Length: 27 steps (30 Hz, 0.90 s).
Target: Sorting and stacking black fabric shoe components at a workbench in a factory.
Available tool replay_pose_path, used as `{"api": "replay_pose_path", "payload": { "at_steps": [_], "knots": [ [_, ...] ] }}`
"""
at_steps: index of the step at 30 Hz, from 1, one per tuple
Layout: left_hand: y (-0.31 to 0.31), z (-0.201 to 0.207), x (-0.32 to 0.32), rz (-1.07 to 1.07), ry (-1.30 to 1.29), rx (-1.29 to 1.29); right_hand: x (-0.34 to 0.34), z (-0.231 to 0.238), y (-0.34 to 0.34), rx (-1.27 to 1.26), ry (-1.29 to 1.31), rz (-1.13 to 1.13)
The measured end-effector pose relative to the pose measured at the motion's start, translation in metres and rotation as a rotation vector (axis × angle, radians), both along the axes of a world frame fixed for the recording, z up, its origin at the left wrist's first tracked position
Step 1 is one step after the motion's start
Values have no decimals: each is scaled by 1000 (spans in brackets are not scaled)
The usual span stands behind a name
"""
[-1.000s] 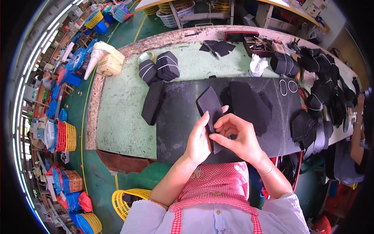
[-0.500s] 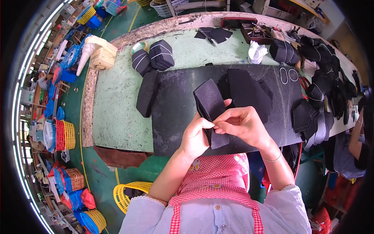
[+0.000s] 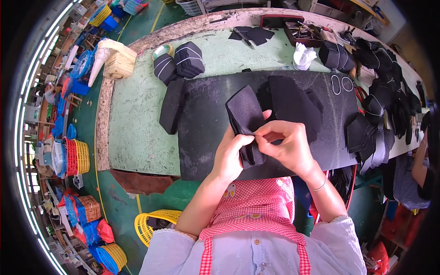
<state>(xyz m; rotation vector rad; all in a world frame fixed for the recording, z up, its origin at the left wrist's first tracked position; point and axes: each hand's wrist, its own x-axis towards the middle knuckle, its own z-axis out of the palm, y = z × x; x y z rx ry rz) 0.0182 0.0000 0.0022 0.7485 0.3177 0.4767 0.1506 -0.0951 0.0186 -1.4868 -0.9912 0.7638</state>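
Note:
My left hand is closed round a long black piece of fabric-like material, folded or layered, its far end pointing up and away over the black mat. At the middle of the piece's right edge my right hand pinches with thumb and fingertips, close to my left thumb. Whether a thread or loose bit sits in that pinch is too small to tell. Flat black cut pieces lie on the mat just beyond my right hand. Another long black piece rests at the mat's left edge.
Tied black bundles and a tape roll stand far left on the green table. Scissors, a white crumpled wad, a tool box and black piles line the right. A yellow basket stands below.
The black piece has tipped slightly and its lower end has drawn in a little. My right hand's pinch has shifted a little up along the edge.

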Motion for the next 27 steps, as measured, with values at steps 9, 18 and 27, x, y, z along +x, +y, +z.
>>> {"api": "replay_pose_path", "payload": {
  "at_steps": [9, 18, 27],
  "knots": [
    [6, 3, -3, 53, 107, -12, 24, -4, -1, -113, 423, 121],
    [21, -23, -25, 316, 414, 361, 38, -2, -5, -80, 282, -60],
    [26, -8, -36, 286, 186, 25, 71, 13, -18, -241, -656, -413]
  ]
}}
